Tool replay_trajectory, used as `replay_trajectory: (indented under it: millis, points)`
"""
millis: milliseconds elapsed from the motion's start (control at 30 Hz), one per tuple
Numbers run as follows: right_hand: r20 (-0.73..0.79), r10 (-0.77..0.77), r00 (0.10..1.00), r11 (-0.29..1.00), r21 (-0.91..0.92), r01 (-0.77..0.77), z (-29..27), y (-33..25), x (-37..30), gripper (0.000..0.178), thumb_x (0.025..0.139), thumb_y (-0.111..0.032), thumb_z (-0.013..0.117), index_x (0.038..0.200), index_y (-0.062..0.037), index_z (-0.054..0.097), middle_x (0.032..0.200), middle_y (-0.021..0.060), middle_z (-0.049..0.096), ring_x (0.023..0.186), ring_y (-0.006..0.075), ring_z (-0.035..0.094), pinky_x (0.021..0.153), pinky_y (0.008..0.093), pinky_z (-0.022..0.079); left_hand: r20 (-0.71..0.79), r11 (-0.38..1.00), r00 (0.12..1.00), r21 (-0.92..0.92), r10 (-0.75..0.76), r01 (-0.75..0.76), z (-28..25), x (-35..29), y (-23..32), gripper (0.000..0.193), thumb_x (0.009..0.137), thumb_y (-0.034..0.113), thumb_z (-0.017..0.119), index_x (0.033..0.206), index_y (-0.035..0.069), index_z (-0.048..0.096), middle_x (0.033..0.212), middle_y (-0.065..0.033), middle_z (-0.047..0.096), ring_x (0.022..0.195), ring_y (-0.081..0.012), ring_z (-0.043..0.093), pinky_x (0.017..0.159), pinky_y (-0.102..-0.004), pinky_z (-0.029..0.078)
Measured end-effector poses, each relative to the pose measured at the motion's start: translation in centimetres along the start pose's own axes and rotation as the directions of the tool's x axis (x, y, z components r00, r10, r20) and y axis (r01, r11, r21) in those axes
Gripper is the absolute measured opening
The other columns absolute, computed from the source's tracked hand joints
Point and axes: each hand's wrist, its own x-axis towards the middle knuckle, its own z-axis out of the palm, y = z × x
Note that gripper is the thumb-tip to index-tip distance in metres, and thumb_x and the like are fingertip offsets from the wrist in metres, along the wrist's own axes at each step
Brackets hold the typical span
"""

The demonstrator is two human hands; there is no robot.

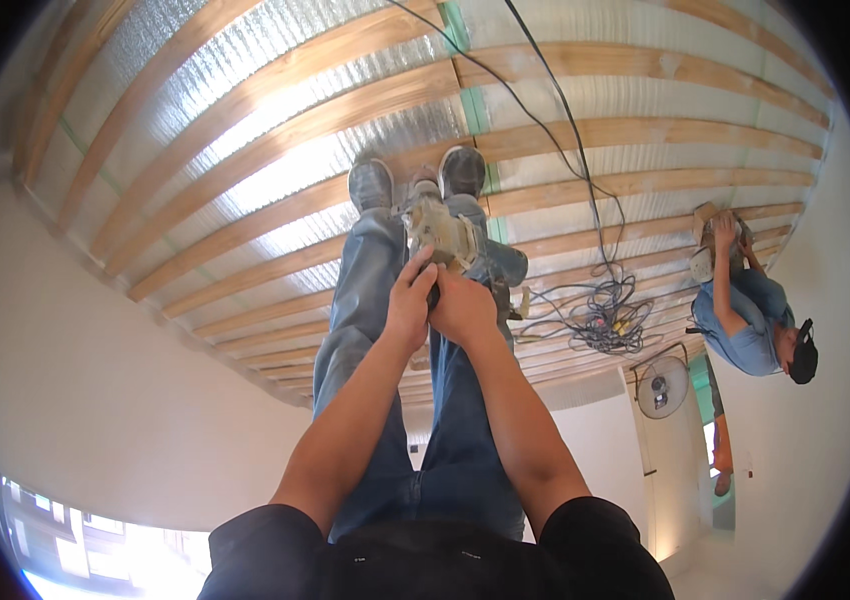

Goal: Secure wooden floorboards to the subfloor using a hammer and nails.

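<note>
Tally: 1 left hand (410, 302), 1 right hand (467, 308), 1 power tool (440, 228), 2 shoes (372, 186). 2 other people (745, 325). 1 black cap (803, 354), 1 round fan (663, 390), 1 cable tangle (603, 322), 2 long cables (561, 94) trailing from it. Timber joists (645, 133): more than ten, far ones too crowded for exact count.
</note>
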Motion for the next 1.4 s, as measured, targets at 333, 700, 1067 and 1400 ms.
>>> replay_trajectory:
  millis: [333,700,1067,1400]
  points:
    - [0.007,-0.107,0.994,0.987,-0.123,0.107,-0.6,2.5,-0.3,0.030,0.081,-0.018,0.072,0.110,-0.0098,0.066,0.098,0.0141,0.072,0.092,0.0377,0.072,0.079,0.0498,0.058,0.188,0.542,0.982,0.826,0.001,-0.158,-1.5,-1.7,11.2,0.049,0.102,0.025,0.066,0.147,0.007,0.057,0.117,-0.0089,0.070,0.108,-0.0195,0.063,0.097,-0.0368,0.051]
    - [0.095,-0.179,0.979,0.982,-0.043,0.184,0.1,0.2,0.8,0.041,0.078,-0.020,0.076,0.115,-0.0066,0.066,0.100,0.0138,0.071,0.092,0.0346,0.073,0.079,0.0459,0.059,0.364,-0.545,0.630,0.831,0.686,0.114,-6.9,29.0,41.9,0.062,0.097,0.038,0.067,0.153,0.020,0.047,0.138,-0.0209,0.059,0.121,-0.0413,0.064,0.096,-0.0592,0.055]
    - [0.125,-0.173,0.977,0.985,0.043,0.169,-1.3,-0.1,1.5,0.035,0.076,-0.015,0.075,0.109,-0.0061,0.066,0.097,0.0136,0.070,0.090,0.0345,0.072,0.078,0.0453,0.059,0.633,-0.736,0.377,0.596,0.676,0.321,-10.6,34.6,35.6,0.106,0.076,0.042,0.090,0.163,0.038,0.030,0.154,-0.0110,0.042,0.137,-0.0409,0.048,0.108,-0.0735,0.038]
    - [0.137,-0.150,0.979,0.989,0.018,0.149,-2.1,1.5,1.5,0.030,0.077,-0.015,0.075,0.103,-0.0064,0.065,0.095,0.0139,0.069,0.088,0.0344,0.072,0.078,0.0446,0.059,0.629,-0.714,0.442,0.699,0.639,0.037,-9.5,36.9,36.3,0.092,0.079,0.030,0.087,0.159,0.034,0.042,0.145,-0.0068,0.052,0.122,-0.0378,0.058,0.093,-0.0484,0.060]
